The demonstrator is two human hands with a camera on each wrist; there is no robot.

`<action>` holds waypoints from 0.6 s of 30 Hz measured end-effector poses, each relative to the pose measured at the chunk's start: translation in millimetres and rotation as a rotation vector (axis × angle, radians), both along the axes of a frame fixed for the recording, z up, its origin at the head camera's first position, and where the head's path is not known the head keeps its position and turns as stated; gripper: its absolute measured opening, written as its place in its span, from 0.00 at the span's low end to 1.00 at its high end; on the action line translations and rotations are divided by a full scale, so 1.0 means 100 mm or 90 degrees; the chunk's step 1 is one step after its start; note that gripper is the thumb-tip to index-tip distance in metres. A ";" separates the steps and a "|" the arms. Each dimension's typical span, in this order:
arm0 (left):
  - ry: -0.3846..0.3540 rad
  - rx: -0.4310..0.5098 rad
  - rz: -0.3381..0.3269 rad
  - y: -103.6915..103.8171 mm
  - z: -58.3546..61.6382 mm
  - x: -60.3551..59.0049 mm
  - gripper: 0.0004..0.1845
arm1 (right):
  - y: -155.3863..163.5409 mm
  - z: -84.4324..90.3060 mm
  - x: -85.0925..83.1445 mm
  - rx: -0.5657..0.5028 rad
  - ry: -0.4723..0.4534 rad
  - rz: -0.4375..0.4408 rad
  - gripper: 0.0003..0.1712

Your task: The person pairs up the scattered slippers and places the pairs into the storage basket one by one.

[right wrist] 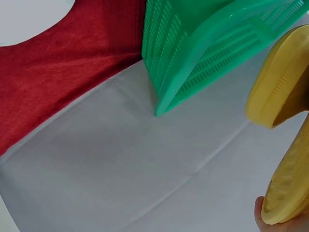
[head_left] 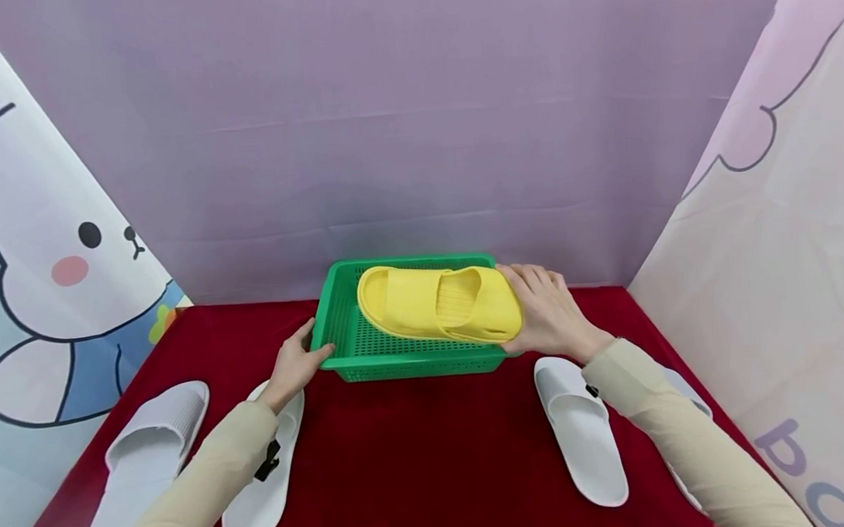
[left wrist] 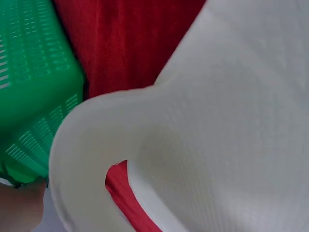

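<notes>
While right-hand fingers (head_left: 534,287) clamp the yellow slipper (head_left: 437,303), left fingers (head_left: 312,346) gripping the basket (head_left: 348,340) lie half-hidden.

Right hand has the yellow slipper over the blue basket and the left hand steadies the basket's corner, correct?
Not quite: the basket is green, as the head view shows. The rest holds: the right hand holds the yellow slipper over it, and the left hand steadies its corner.
</notes>
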State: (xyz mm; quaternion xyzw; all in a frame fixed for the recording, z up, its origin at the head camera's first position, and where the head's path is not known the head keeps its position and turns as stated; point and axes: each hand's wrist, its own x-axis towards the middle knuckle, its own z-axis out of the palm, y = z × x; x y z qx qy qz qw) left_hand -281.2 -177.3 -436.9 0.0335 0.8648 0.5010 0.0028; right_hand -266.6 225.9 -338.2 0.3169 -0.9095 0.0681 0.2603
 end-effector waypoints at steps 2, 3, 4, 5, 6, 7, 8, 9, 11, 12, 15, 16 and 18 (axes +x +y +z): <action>0.001 -0.008 0.004 0.00 -0.01 0.01 0.39 | -0.01 -0.03 -0.03 -0.003 -0.018 -0.004 0.61; 0.002 -0.013 0.004 0.00 -0.01 0.01 0.38 | -0.01 -0.04 -0.05 -0.004 -0.027 -0.007 0.61; 0.000 -0.014 0.008 0.01 -0.01 0.02 0.38 | -0.01 -0.04 -0.08 -0.005 -0.037 -0.007 0.61; 0.003 -0.019 0.008 0.01 -0.01 0.02 0.38 | -0.02 -0.05 -0.10 -0.006 -0.046 -0.007 0.62; 0.003 -0.017 0.012 0.01 -0.01 0.03 0.38 | -0.02 -0.05 -0.14 -0.008 -0.056 -0.007 0.62; 0.003 -0.017 0.012 0.02 -0.01 0.03 0.38 | -0.03 -0.06 -0.17 -0.009 -0.065 -0.006 0.62; 0.004 -0.016 0.012 0.02 -0.01 0.04 0.38 | -0.03 -0.06 -0.20 -0.008 -0.072 -0.005 0.62; 0.003 -0.015 0.010 0.02 -0.02 0.04 0.38 | -0.04 -0.07 -0.23 -0.005 -0.078 -0.004 0.62; 0.001 -0.012 0.009 0.03 -0.02 0.05 0.38 | -0.06 -0.10 -0.31 -0.001 -0.089 0.000 0.62; -0.002 -0.007 0.011 0.03 -0.02 0.06 0.38 | -0.07 -0.11 -0.34 0.001 -0.093 0.003 0.61; -0.007 -0.002 0.009 0.03 -0.03 0.10 0.38 | -0.10 -0.17 -0.45 0.006 -0.106 0.012 0.61; -0.009 0.002 0.011 0.03 -0.03 0.11 0.38 | -0.11 -0.19 -0.48 0.004 -0.109 0.014 0.61; -0.013 0.008 0.013 0.02 -0.04 0.13 0.38 | -0.12 -0.23 -0.55 0.001 -0.118 0.019 0.62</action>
